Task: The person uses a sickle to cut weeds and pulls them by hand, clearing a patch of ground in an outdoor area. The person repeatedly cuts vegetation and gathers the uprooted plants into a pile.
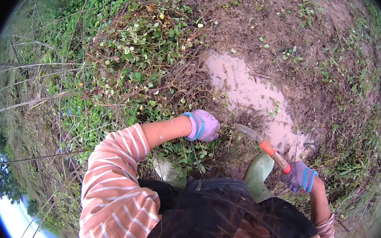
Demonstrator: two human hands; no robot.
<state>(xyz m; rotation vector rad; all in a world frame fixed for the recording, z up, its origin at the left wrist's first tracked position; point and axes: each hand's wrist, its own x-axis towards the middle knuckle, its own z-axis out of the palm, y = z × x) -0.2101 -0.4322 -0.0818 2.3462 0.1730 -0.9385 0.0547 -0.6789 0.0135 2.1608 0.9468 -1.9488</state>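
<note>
My left hand [205, 125], in a lilac knit glove with a blue cuff, is closed beside low green vines at the middle of the view; whether stems are inside the fist cannot be made out. At the lower right, my right hand [298, 177], gloved alike, grips the handle of a sickle [273, 155] with an orange and red grip. Its curved metal blade points up and left over muddy soil, a short way right of my left hand. Leafy vines [180, 155] lie just below my left forearm.
A puddle of muddy water [257, 94] stretches beyond the blade. My green boots [260, 176] stand on either side of a dark bag [218, 185]. Heaped vines [141, 47] spread up and left, with long dry stalks [35, 100] at the far left. Brown soil [308, 44] lies right.
</note>
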